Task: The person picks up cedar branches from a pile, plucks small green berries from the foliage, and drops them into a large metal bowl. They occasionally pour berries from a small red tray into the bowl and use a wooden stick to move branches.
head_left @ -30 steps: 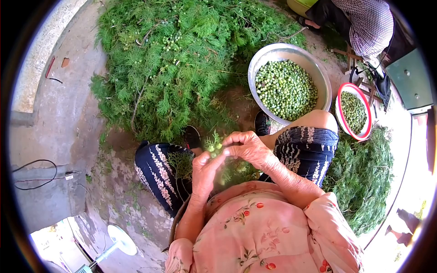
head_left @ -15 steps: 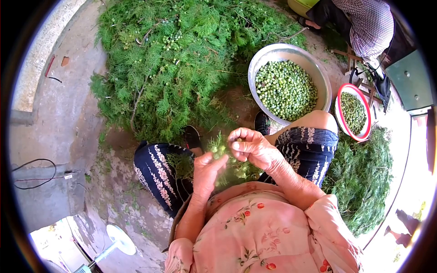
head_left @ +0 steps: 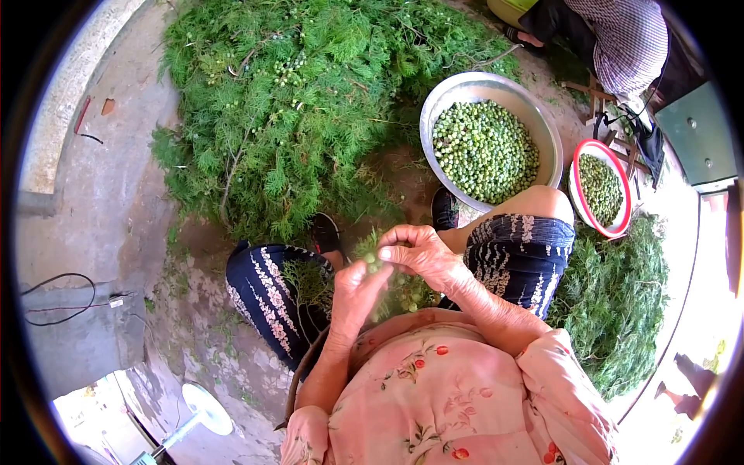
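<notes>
In front of my lap, my left hand point(head_left: 357, 294) is closed on a leafy evergreen sprig point(head_left: 367, 245) with small round green cones. The fingers are slightly blurred. My right hand point(head_left: 425, 257) meets it from the right, thumb and forefinger pinched at the cones on the sprig. Its other fingers curl under, and whatever they may hold is hidden. Below both hands, more greenery with cones point(head_left: 411, 293) lies in my lap. A large metal basin point(head_left: 552, 147) of picked green cones point(head_left: 486, 151) stands beyond my right knee.
A big heap of evergreen branches point(head_left: 294, 116) lies ahead. To the right are a red-rimmed basin point(head_left: 625, 186) of cones and more cut branches point(head_left: 612, 302). Another person point(head_left: 620, 35) sits at the upper right. A white fan point(head_left: 208, 409) and a black cable point(head_left: 94, 291) are at left.
My right hand has moved slightly left, its thumb and forefinger now against the cones on the sprig. My left hand keeps its grip on the sprig in nearly the same place.
</notes>
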The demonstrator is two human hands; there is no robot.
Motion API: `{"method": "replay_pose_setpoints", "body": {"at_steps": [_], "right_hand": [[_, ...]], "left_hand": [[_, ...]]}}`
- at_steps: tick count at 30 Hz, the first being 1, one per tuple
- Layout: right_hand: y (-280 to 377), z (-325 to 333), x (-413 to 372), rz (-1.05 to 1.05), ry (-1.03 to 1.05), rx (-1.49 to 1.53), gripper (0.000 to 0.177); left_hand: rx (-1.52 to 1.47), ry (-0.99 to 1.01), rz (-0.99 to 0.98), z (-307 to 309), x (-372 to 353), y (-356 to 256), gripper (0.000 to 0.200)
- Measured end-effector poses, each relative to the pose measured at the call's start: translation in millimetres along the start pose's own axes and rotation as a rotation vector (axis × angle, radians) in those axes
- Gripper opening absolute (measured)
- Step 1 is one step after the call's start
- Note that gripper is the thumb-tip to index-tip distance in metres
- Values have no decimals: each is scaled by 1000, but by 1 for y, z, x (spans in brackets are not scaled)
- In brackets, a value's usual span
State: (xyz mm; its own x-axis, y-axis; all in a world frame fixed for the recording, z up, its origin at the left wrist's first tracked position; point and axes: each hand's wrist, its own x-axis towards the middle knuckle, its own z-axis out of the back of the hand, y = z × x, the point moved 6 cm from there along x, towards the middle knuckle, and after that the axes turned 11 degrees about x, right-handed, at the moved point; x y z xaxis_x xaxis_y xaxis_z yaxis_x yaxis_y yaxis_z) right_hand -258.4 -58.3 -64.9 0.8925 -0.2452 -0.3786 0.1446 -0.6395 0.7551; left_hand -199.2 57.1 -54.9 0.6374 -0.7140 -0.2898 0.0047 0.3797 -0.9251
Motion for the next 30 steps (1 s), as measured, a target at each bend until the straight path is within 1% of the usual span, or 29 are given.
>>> {"method": "replay_pose_setpoints", "body": {"at_steps": [2,5,7,10,11,13,16,17,18,20,22,24,25,27,28,30], "right_hand": [[-1,1,-1,-37,-22,20,27],[-4,0,-1,-69,-48,53,28],[-6,0,-2,-72,-51,38,29],[-10,3,-4,-162,-59,90,22],[-12,3,-4,-182,-69,141,22],[-18,4,-5,-221,-87,242,22],[-17,13,-4,-184,-135,575,20],[-19,22,0,-127,-50,554,17],[-10,18,0,-89,-43,556,16],[8,11,-3,-17,-9,568,15],[10,12,-3,9,41,389,14],[10,9,-5,6,65,213,16],[15,5,-6,46,56,88,17],[19,-5,-4,250,121,-139,19],[19,-7,-4,264,148,-239,19],[12,-5,-2,191,138,-209,18]], "left_hand": [[14,9,-12,0,-1,-1,8],[10,-14,-85,1,0,-1,10],[25,24,-47,1,-1,0,8],[28,67,45,3,-1,-3,8],[25,78,81,3,-1,-4,8],[-13,75,94,3,-1,-2,9],[-33,57,118,3,-1,-4,11],[-34,49,125,3,-1,-5,11],[-67,61,62,0,1,-4,12],[-36,25,43,0,0,-2,14],[-3,14,44,-1,1,-4,16],[60,13,-5,-2,4,2,16],[93,13,-29,-3,4,4,16],[55,31,-38,-5,3,4,16],[36,40,-42,-6,3,3,15],[85,58,-27,-5,2,-1,15]]}}
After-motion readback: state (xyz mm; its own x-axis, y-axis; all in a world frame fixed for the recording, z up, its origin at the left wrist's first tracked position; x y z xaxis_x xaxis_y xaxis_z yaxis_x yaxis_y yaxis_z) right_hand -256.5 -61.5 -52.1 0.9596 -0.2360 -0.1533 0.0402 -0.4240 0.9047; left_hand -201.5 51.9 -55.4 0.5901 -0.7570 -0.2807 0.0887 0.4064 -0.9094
